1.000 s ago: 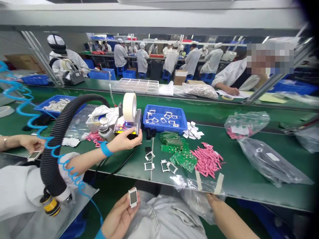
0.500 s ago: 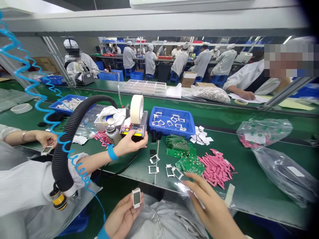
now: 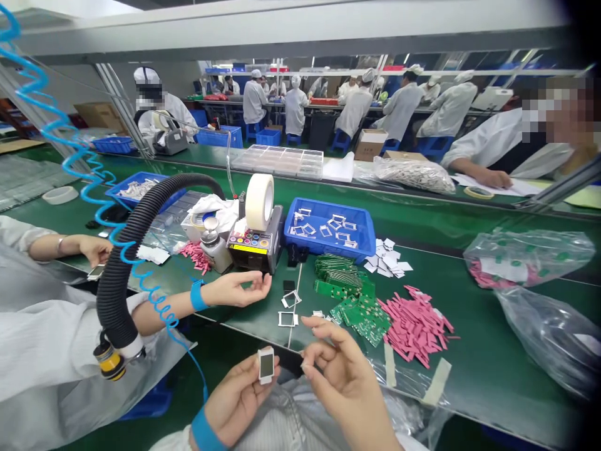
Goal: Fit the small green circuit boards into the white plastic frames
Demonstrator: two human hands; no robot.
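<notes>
Hands apart but near each other, low at the bench edge. Left hand pinches a small white rectangular frame with a dark window, upright between thumb and fingers. Right hand is curled, fingertips pinched together and just beside the frame, not touching it. Can't tell if anything thin sits between them. Blue wrist strap on the left wrist.

Layout, from the green circuit boards on the green bench:
- Just left: loose white frames and a black piece.
- Just right: pile of pink strips.
- Behind: blue tray of white frames, with white paper pieces beside it.
- Well left: tape dispenser with a white tape roll. A co-worker's hand is just in front of it, and another co-worker's hand is further left.
- Well right: plastic bags.
</notes>
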